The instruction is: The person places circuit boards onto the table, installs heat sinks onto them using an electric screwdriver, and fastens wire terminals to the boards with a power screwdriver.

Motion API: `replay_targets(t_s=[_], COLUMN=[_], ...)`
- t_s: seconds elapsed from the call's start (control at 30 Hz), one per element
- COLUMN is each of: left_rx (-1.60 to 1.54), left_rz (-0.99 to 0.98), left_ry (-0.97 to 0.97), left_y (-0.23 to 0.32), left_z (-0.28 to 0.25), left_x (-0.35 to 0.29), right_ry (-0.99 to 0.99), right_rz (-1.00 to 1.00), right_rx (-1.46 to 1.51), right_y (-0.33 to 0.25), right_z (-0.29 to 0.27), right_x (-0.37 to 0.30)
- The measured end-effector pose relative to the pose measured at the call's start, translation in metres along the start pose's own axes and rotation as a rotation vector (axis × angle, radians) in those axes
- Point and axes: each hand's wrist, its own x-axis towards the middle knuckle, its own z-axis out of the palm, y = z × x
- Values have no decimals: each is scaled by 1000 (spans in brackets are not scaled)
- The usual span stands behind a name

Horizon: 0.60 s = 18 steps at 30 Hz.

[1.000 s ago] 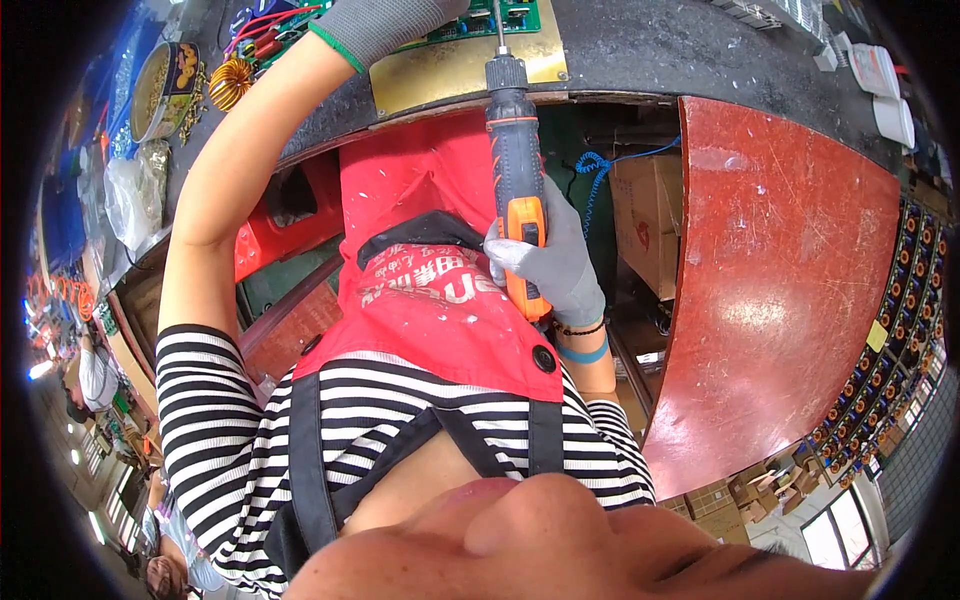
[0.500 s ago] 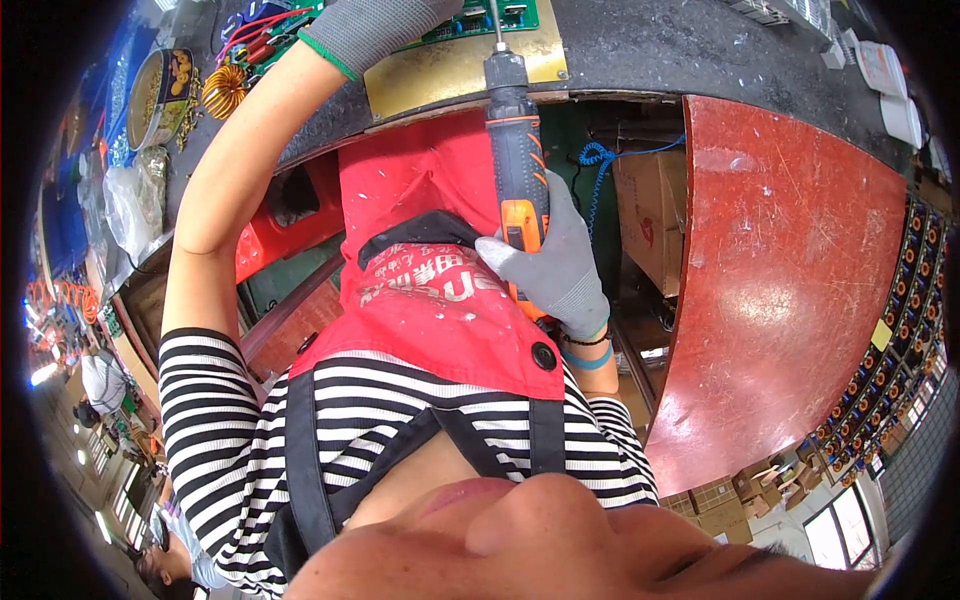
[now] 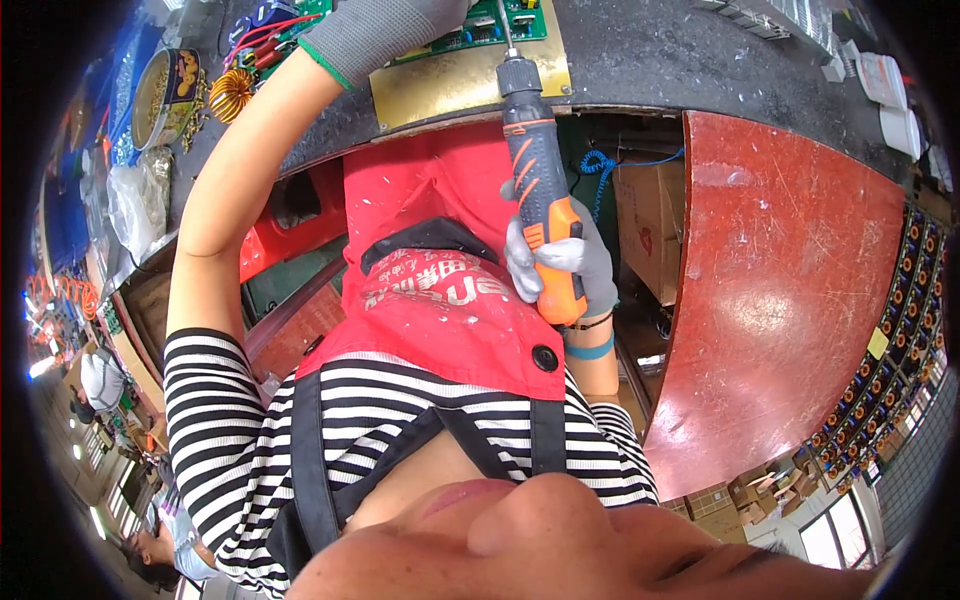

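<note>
In a grey glove with light fingertips, my right hand (image 3: 590, 260) is closed round the handle of an orange and dark grey electric screwdriver (image 3: 535, 165). Its long bit (image 3: 505, 22) points away from me and reaches over a green circuit board (image 3: 485, 32). That board lies on a gold-coloured metal plate (image 3: 420, 95) at the edge of the dark worktable. My left hand (image 3: 395, 35), gloved in grey with a green cuff, is over the board's left part. Its fingertips run out of the picture at the top, so I cannot see whether they hold anything.
Left of the board lie a copper-wound coil (image 3: 231, 95), red wires and small parts. Farther left are a round tub of small metal pieces (image 3: 155, 105) and a clear plastic bag (image 3: 135, 205). Metal parts (image 3: 785, 20) and white containers (image 3: 880, 80) sit right. A red panel (image 3: 770, 290) stands beside me.
The screwdriver has turned in my right hand, and my fingers now wrap visibly round its orange handle. Its body has shifted slightly right and towards me. My left hand has barely moved.
</note>
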Motion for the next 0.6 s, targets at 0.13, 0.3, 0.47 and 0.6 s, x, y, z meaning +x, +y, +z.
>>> replay_targets(t_s=[0.13,0.3,0.47,0.6], left_rx=[-131,-104,-37,-1], left_rz=[-34,-50,-35,-89], left_ry=[-20,48,94,55], left_y=[-7,-9,-12,-15], left_z=[2,7,11,28], left_x=[-3,-8,-5,-16], right_ry=[-307,-672,-716,-255], right_rz=[31,65,72,42], right_rx=[531,810,820,392], right_y=[15,30,29,18], right_z=[-14,-33,-31,-13], right_x=[11,33,35,9])
